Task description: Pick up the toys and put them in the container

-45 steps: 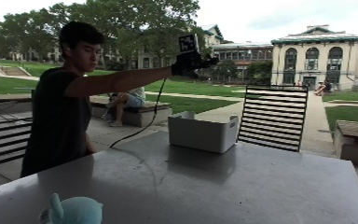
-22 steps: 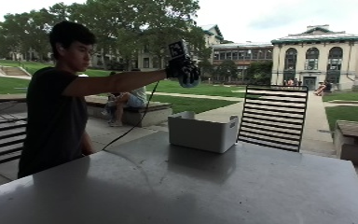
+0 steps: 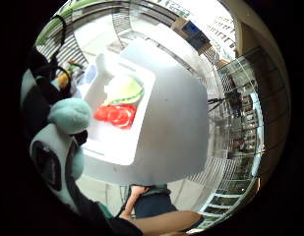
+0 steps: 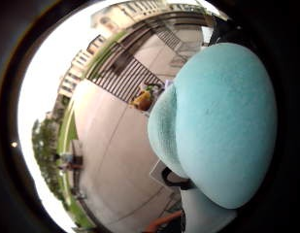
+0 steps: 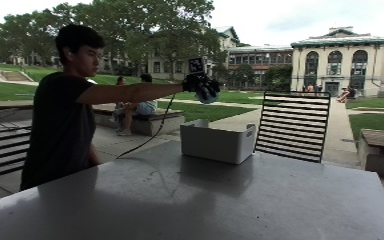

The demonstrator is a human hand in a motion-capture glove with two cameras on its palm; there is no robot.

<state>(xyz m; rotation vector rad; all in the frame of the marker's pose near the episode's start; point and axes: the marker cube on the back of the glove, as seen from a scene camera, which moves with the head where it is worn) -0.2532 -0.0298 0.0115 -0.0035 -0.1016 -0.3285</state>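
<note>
**Teal plush toy held in the air above the white container**

A teal plush toy [image 5: 207, 95] sits in the gloved right hand [image 5: 200, 86], whose fingers are curled around it. The toy is up in the air, above the white container [image 5: 217, 142] and well clear of its rim. In the thumb-side palm view the toy's rounded teal body [image 4: 222, 121] fills much of the picture, right against the palm. In the little-finger-side palm view the toy [image 3: 69, 115] shows at the edge, beside the glove's black straps.

That same view looks down into the container [image 3: 141, 118] from above. Inside it lie a red toy [image 3: 115, 115] and a pale yellow-green toy [image 3: 124, 90], touching each other. A few more small things lie at the far end of the container, too small to tell apart.

The container stands on the grey surface [image 5: 198, 200], near its far edge. The person [image 5: 62, 115] stands at the far left corner of the surface, right arm stretched straight out at shoulder height. A black slatted chair [image 5: 292, 125] stands just beyond the container.
</note>
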